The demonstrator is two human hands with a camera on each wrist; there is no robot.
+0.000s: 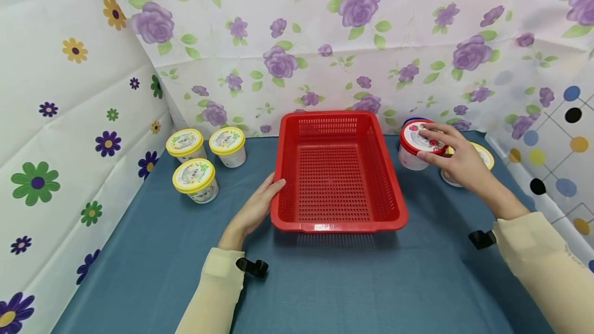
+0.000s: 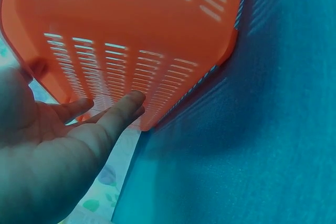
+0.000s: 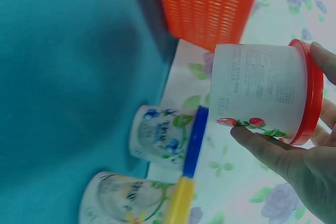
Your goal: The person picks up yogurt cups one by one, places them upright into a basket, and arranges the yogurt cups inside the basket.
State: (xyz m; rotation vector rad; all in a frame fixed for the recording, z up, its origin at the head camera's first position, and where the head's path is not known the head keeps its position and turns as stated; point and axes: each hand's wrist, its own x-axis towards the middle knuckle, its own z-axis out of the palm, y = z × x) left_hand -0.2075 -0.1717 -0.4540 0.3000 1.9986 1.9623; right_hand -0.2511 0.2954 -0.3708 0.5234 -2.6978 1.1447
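Note:
A red plastic basket (image 1: 331,184) stands mid-table. At its left side the left hand (image 1: 257,205) holds the rim, thumb over the edge; in the left wrist view the fingers of that hand (image 2: 68,135) lie along the slotted wall of the basket (image 2: 136,40). To the right of the basket, the right hand (image 1: 464,161) grips a red-lidded tub (image 1: 413,159). The right wrist view shows this tub (image 3: 260,87) off the table, with the right hand (image 3: 294,156) around its lid and side. Behind and beside it are a blue-lidded tub (image 3: 165,135) and a yellow-lidded tub (image 3: 126,198).
Three yellow-lidded tubs stand at the back left: one at the far left (image 1: 185,143), one nearer the basket (image 1: 228,146) and one in front (image 1: 196,179). A blue cloth (image 1: 348,293) covers the table. Flowered sheets (image 1: 260,30) hang behind and at the sides.

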